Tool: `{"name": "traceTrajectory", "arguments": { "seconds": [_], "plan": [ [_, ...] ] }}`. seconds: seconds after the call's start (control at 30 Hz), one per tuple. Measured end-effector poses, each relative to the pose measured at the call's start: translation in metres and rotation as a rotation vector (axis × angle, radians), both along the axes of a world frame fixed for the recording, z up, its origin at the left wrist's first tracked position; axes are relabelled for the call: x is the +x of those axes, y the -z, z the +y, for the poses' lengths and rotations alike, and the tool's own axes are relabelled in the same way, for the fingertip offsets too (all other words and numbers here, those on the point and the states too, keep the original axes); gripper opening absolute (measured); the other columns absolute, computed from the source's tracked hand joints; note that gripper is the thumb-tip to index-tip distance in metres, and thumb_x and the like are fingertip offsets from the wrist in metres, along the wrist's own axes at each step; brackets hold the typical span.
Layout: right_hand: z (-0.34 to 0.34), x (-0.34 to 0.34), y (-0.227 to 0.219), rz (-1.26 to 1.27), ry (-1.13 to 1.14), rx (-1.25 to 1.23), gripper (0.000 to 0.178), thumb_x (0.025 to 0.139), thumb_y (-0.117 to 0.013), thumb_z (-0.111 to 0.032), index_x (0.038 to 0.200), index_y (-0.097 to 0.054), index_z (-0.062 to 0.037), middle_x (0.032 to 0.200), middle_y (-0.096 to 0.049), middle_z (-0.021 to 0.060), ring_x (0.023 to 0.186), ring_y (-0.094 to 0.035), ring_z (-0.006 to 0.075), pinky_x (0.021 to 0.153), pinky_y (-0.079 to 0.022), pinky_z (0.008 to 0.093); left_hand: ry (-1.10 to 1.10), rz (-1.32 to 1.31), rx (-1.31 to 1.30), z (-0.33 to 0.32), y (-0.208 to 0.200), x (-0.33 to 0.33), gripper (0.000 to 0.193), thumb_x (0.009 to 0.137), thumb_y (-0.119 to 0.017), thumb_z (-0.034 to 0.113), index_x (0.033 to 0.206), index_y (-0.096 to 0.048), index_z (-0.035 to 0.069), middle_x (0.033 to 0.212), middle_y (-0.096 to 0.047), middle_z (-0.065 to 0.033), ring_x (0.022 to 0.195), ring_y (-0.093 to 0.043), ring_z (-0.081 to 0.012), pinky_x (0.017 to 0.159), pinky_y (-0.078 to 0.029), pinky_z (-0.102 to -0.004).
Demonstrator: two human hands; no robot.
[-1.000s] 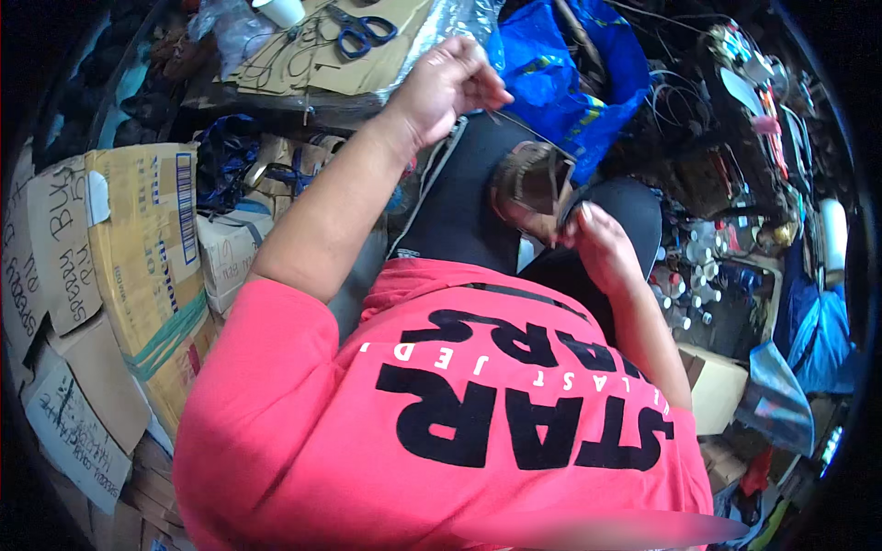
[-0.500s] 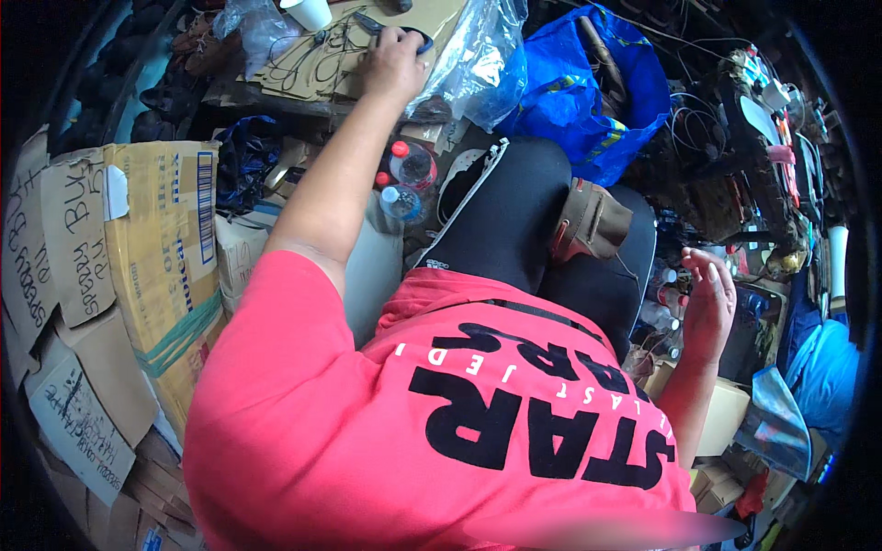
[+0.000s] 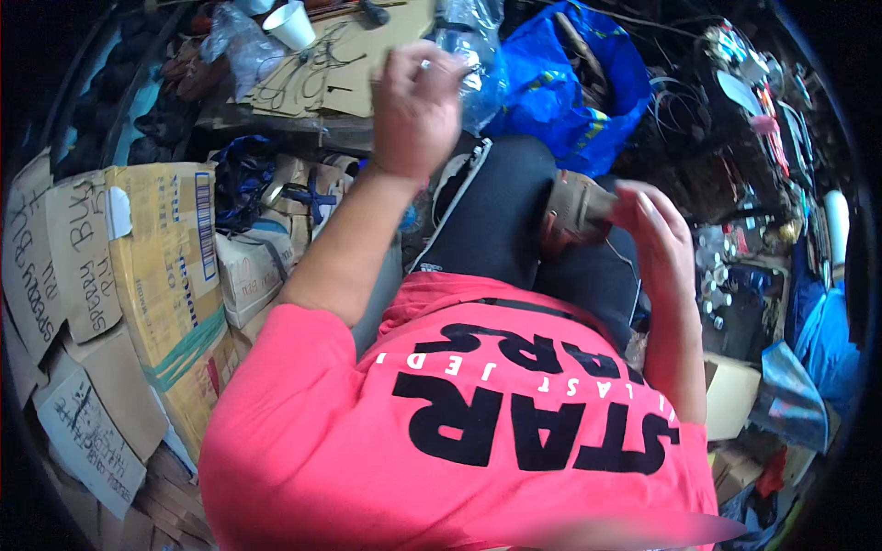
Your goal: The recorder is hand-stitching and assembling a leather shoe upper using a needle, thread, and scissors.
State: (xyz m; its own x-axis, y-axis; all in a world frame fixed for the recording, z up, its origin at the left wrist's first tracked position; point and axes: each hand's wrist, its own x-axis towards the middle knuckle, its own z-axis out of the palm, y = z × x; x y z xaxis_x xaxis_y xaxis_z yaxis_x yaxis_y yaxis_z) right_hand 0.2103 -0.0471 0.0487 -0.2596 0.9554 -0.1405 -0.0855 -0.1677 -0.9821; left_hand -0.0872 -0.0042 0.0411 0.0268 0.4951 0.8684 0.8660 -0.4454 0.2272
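Using the brown leather piece [image 3: 574, 213] as your landmark, locate it on your dark trousers [image 3: 485, 220], across the gap between your thighs. Your right hand [image 3: 660, 234] is at its right side, with the fingertips meeting its right edge; the leather lies to the left of these fingers. You cannot tell from this view whether the fingers pinch the edge or only touch it. Your left hand [image 3: 418, 110] is raised ahead and to the left of the leather piece, well apart from it. Its fingers are bent, but blur hides whether they grasp anything. Directly ahead of the leather piece, note the blue bag [image 3: 551, 124]. Farther ahead and to its left, note the cardboard sheet [image 3: 363, 99], bearing thin dark cords [image 3: 299, 84] and a white cup [image 3: 290, 26]. To its right, note several small bottles [image 3: 712, 280].
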Motion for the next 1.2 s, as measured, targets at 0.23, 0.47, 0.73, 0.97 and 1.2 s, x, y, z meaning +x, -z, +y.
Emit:
{"name": "traceTrajectory", "arguments": {
  "seconds": [0.23,0.47,0.73,0.97,1.2],
  "plan": [
    [0.013,-0.002,-0.01,0.602,-0.137,-0.117,0.042,0.097,-0.038,-0.034,0.119,-0.055,-0.0027,0.111,-0.062,0.008,0.099,-0.058,0.0164,0.088,-0.043,0.0327,0.592,0.136,0.128,-0.021,-0.019,0.107,0.02,0.066,-0.072,0.006,0.083,-0.064,0.014,0.091,-0.054,-0.0009,0.077,-0.054,-0.0195,0.064,-0.043,-0.032],
    [-0.001,0.046,0.002,1.005,-0.258,-0.195,0.039,0.093,-0.042,-0.026,0.119,-0.054,0.0003,0.112,-0.061,0.0112,0.106,-0.056,0.0244,0.098,-0.039,0.0425,0.871,0.171,0.245,-0.005,-0.022,0.154,0.021,0.064,-0.072,0.006,0.075,-0.059,0.016,0.086,-0.052,0.002,0.074,-0.054,-0.0151,0.065,-0.044,-0.0302],
    [-0.016,0.072,0.023,0.971,-0.147,-0.265,0.051,0.087,-0.06,-0.029,0.128,-0.045,-0.0027,0.125,-0.053,0.0137,0.114,-0.054,0.0252,0.098,-0.043,0.0425,1.018,0.191,0.237,-0.012,-0.025,0.184,0.015,0.066,-0.068,0.011,0.073,-0.056,0.015,0.095,-0.053,0.001,0.086,-0.056,-0.0183,0.077,-0.046,-0.0311],
    [-0.018,0.101,0.007,0.349,0.249,-0.009,0.032,0.088,-0.061,-0.016,0.115,-0.054,0.0003,0.104,-0.064,0.013,0.097,-0.063,0.0233,0.089,-0.047,0.0367,0.645,0.501,-0.692,0.019,-0.034,0.161,0.076,0.062,-0.077,0.052,0.12,-0.055,0.008,0.123,-0.051,-0.0165,0.113,-0.051,-0.0321,0.092,-0.044,-0.0427],
    [-0.032,0.119,0.019,0.192,0.322,-0.097,0.031,0.086,-0.064,-0.016,0.112,-0.055,-0.0003,0.091,-0.064,0.0084,0.089,-0.063,0.0201,0.085,-0.046,0.0306,0.444,1.246,-1.368,0.022,-0.014,0.208,0.044,0.069,-0.072,0.033,0.104,-0.067,0.007,0.103,-0.066,-0.0133,0.097,-0.063,-0.0305,0.081,-0.05,-0.0445]
  ]
}}
